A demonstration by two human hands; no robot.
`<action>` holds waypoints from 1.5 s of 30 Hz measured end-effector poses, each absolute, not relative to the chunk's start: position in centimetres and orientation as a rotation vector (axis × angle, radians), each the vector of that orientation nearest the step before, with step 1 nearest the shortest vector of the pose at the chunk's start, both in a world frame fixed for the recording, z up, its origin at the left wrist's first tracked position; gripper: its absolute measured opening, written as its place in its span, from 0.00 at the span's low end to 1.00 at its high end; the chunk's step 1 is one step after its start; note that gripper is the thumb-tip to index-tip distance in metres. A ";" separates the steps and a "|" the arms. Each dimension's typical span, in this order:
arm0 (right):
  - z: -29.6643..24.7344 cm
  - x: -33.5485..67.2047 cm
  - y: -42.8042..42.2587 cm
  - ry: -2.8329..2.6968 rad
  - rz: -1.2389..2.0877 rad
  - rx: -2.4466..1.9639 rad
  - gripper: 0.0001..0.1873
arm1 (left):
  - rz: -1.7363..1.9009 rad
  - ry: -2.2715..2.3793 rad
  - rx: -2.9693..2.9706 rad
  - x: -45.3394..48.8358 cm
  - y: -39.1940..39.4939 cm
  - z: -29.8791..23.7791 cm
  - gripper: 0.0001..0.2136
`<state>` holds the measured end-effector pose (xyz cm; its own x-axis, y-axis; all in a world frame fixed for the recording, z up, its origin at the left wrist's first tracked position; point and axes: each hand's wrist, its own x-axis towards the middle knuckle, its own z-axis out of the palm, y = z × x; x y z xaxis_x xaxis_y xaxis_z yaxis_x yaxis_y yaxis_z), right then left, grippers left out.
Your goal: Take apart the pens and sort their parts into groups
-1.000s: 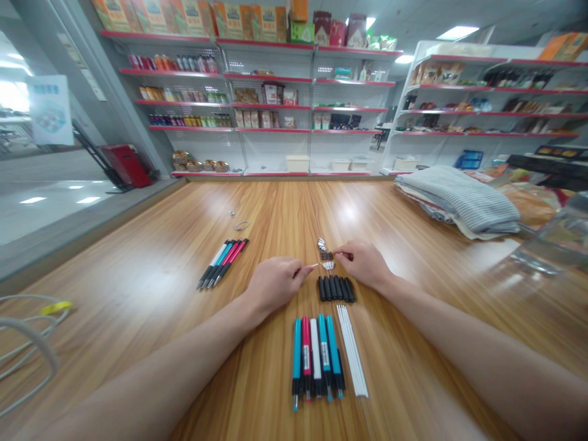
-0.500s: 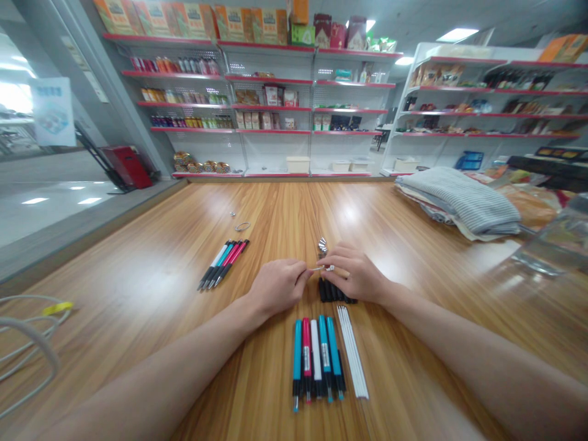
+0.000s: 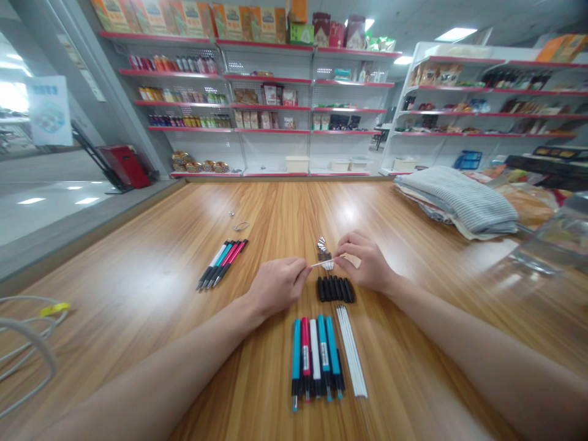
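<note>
Between my hands a thin white pen refill (image 3: pixel 322 263) is stretched out level above the table. My left hand (image 3: pixel 281 283) pinches its left end; my right hand (image 3: pixel 365 260) has thumb and fingertips closed at its other end, where any smaller part is hidden. Just below lies a row of black pen grips (image 3: pixel 335 289). Behind them are small white parts (image 3: pixel 327 265), small dark parts and silver pen tips (image 3: pixel 321 244). Nearer me are blue, red and white pen barrels (image 3: pixel 314 349), with several white refills (image 3: pixel 352 352) to their right.
Several whole pens (image 3: pixel 222 264) lie left of my hands, with a small wire ring (image 3: pixel 241 226) behind them. A white cable (image 3: pixel 32 331) loops at the left edge. Folded cloths (image 3: pixel 459 199) and a clear container (image 3: pixel 546 239) stand at right. Stocked shelves (image 3: pixel 269 108) line the back.
My right hand has shifted slightly right and up, away from the black grips, uncovering them and the white parts behind. My left hand stays almost in place, still pinching the refill.
</note>
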<state>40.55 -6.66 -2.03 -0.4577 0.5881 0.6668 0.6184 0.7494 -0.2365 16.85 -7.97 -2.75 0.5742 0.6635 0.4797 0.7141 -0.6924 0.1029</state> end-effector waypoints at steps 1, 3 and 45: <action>-1.7 40.4 -6.9 -2.216 -0.091 -0.895 0.05 | -0.768 -1.160 -2.697 16.9 -8.0 -2.7 0.15; -0.9 40.0 -7.5 -2.296 -0.187 -0.904 0.08 | -0.799 -1.100 -2.710 16.9 -8.1 -2.8 0.15; 2.8 39.9 -11.7 -3.013 1.280 -1.690 0.23 | -0.957 -1.082 -2.710 16.3 -8.3 -2.5 0.16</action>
<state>39.89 -11.73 2.80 -0.4656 0.5172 -0.7182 0.8759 0.3853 -0.2904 16.31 -8.31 -2.50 0.5580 0.5993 0.5740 0.6433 -0.7494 0.1570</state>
